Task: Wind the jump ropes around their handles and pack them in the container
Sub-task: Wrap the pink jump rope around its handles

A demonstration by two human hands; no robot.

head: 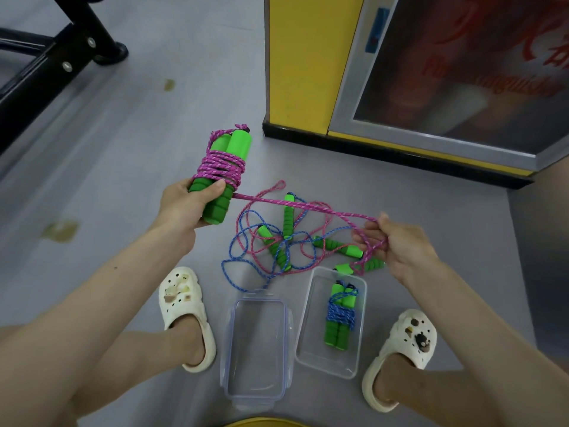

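1. The left hand (184,201) grips the paired green handles (224,177) above the floor; the pink rope (308,206) is half wound.
2. The right hand (400,241) pinches the loose rope; its next turn probably needs tension; then the bundle goes in the container (311,340).

Grey floor (123,143) bearing brownish stains (61,231) at left; black bolted metal frame (46,66) at upper left; yellow cabinet (301,57) with grey-framed glazed door (462,72) at upper right; white clog (181,300) on left foot, matching clog (409,340) on right, both studded with small charms
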